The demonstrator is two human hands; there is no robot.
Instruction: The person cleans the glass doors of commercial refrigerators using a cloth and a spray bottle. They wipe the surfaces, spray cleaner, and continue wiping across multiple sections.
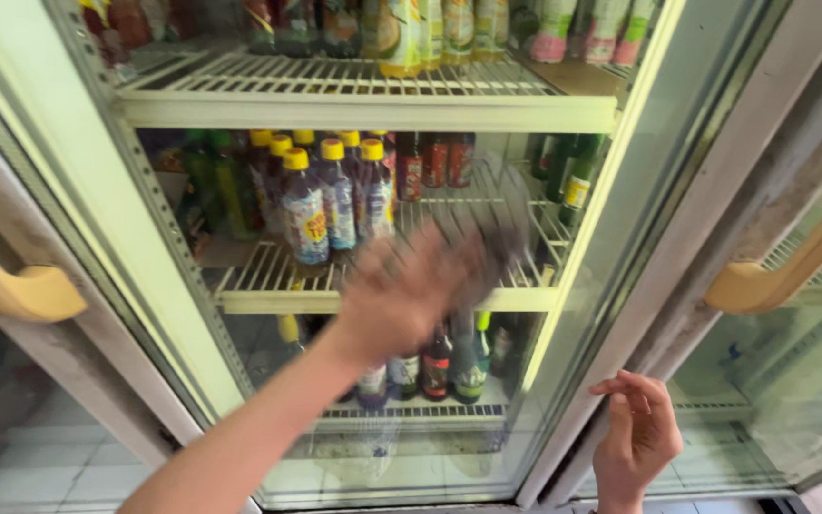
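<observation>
The left arm stretches up and forward from the lower left, bare forearm straight, wrist level. The left hand is blurred by motion; its fingers seem spread and pointing up to the right, but whether they grip anything cannot be told. The right hand is low, wrist bent, palm turned left. Its fingers curl loosely inward above the palm, thumb beneath them, closing on nothing.

A shop: glass-door drinks cooler stocked with bottles.
</observation>
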